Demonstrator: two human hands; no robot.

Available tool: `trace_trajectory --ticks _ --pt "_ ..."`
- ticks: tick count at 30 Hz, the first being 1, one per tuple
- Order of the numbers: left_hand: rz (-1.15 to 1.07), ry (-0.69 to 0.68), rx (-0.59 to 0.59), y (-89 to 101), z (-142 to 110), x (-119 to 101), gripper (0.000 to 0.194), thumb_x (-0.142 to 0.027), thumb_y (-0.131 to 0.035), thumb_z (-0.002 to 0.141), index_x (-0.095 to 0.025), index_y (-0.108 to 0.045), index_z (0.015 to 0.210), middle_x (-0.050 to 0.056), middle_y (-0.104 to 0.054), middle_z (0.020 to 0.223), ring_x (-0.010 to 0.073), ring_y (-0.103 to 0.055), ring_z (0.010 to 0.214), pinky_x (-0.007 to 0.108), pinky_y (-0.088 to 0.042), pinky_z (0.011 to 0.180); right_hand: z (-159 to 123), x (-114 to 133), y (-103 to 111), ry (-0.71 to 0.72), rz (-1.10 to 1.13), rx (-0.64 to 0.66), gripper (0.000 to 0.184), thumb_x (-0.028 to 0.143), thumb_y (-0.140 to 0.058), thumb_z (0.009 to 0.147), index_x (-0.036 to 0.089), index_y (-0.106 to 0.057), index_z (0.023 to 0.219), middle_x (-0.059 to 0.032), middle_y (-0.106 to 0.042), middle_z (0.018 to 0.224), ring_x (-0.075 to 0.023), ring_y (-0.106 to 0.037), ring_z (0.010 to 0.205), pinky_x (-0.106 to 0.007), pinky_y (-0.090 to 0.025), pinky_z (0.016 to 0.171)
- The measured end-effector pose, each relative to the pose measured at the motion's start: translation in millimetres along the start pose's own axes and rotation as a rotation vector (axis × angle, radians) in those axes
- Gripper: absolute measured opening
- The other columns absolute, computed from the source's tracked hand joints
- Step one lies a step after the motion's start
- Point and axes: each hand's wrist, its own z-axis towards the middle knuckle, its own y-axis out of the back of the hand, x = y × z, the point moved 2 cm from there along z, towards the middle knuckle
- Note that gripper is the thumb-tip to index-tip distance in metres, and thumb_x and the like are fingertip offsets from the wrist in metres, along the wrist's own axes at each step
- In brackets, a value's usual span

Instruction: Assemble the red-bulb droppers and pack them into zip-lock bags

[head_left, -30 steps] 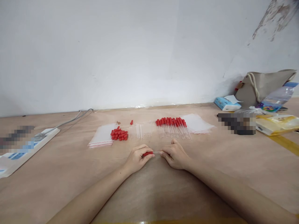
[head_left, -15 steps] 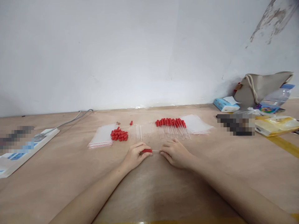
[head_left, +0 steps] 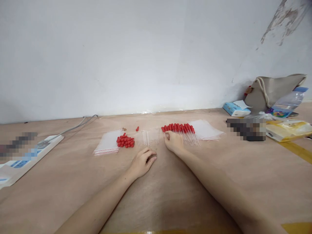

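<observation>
Droppers (head_left: 185, 128) lie side by side, partly behind the right hand (head_left: 174, 141).

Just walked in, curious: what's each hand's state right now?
Left hand: open, nothing visible in it.
Right hand: at the red-topped droppers; can't tell whether it's gripping.

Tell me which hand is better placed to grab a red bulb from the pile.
Likely the left hand: it looks empty and sits closer to the bulb pile, while the right hand is at the row of red-topped tubes.
</observation>
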Motion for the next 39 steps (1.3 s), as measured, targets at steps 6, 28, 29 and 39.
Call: trace_trajectory --ticks 6,28,29,39 --pt "0.0 0.003 -0.007 0.4 0 0 0.015 -0.022 -0.046 0.084 -0.019 -0.06 0.09 0.004 -0.057 0.087 0.0141 -0.054 0.075 0.027 -0.044 0.068 7 11 -12 -0.054 -0.126 -0.006 0.023 0.025 -0.04 0.081 0.02 -0.054 0.098 -0.0047 -0.066 0.081 -0.0185 -0.058 0.08 -0.033 -0.022 0.078" --pt "-0.008 -0.012 -0.013 0.6 1 1 0.015 -0.021 -0.046 0.084 -0.018 -0.06 0.09 0.004 -0.056 0.085 0.014 -0.053 0.074 0.027 -0.043 0.067 12 19 -18 -0.051 -0.158 -0.008 0.03 0.039 -0.04 0.081 0.023 -0.061 0.096 -0.0068 -0.067 0.081 -0.0197 -0.058 0.08 -0.038 -0.019 0.08" --pt "-0.008 -0.01 -0.016 0.5 1 1 0.015 -0.022 -0.046 0.084 -0.018 -0.06 0.09 0.004 -0.056 0.085 0.014 -0.053 0.073 0.027 -0.043 0.067 12 21 -19 -0.031 -0.159 -0.008 0.03 0.038 -0.04 0.081 0.024 -0.059 0.098 -0.0061 -0.067 0.081 -0.0193 -0.059 0.079 -0.038 -0.018 0.08" --pt "0.025 0.003 -0.086 7.2 3 -1 0.015 -0.023 -0.051 0.081 -0.019 -0.06 0.092 0.004 -0.057 0.087 0.0157 -0.054 0.079 0.028 -0.044 0.072 17 17 -16 -0.017 -0.262 -0.028 0.029 0.038 -0.043 0.078 0.018 -0.064 0.078 -0.0088 -0.065 0.071 -0.0212 -0.059 0.072 -0.04 -0.021 0.079"
